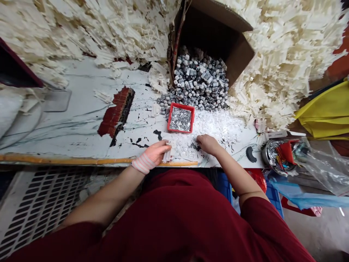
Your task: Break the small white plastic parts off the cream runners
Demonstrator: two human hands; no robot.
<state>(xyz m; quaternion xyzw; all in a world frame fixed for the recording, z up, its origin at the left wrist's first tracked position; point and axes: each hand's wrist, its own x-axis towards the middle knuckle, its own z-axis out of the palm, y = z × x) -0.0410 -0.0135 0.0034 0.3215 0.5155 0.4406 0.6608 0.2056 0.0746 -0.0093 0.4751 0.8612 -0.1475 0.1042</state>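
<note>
1. The left hand point(158, 153), with a cloth wrap point(140, 162) around the wrist, is closed on a small bunch of white plastic strips point(168, 154), holding them at the table's near edge
2. The right hand point(208, 143) is loosely curled, its fingertips down among loose white plastic bits point(185, 147) at 1 o'clock from the left hand; whether it has hold of any, I cannot tell
3. Those bits spread in a low drift from between the hands toward 1 o'clock, over a paint-spattered table point(68, 134)
4. A red tray point(168, 118) full of shiny metal pins point(180, 119) sits at 12 o'clock, just beyond the hands
5. A heap of grey metal slugs point(197, 82) lies past the tray, spilling from a cardboard box point(212, 25)
6. Huge heaps of cream plastic pieces point(286, 54) rise at 10 and 2 o'clock; so far, the handling looks confined to the small patch by the hands, with most of the stock lying heaped
7. Yellow cloth point(325, 111) lies at 3 o'clock
</note>
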